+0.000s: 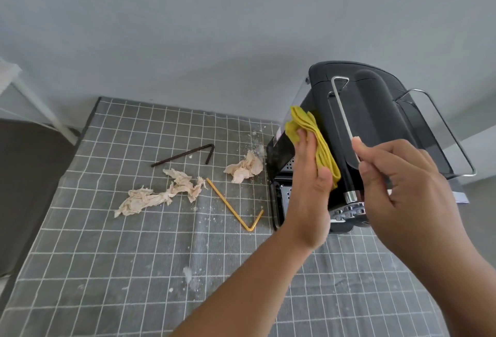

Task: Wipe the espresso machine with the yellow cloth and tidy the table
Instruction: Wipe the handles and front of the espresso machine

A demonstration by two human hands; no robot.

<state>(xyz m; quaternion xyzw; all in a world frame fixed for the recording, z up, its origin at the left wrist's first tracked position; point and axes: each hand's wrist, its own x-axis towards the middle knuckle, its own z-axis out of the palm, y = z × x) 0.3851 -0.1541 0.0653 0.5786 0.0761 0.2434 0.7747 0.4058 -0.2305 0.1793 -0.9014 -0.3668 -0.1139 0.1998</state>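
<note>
A black espresso machine (375,111) stands at the right of the table, seen from above. My left hand (308,175) presses a folded yellow cloth (303,122) flat against the machine's left side, fingers straight. My right hand (402,175) grips the near end of a chrome wire rail (341,111) on the machine's top, fingers curled round it. The machine's front buttons show just below my hands.
On the grey checked tablecloth (107,256) lie two crumpled beige tissues (158,194) (245,167), a bent dark straw (185,154) and a bent yellow straw (230,206), with white crumbs scattered about. A white frame leg (40,106) and a dark seat (21,189) are at the left.
</note>
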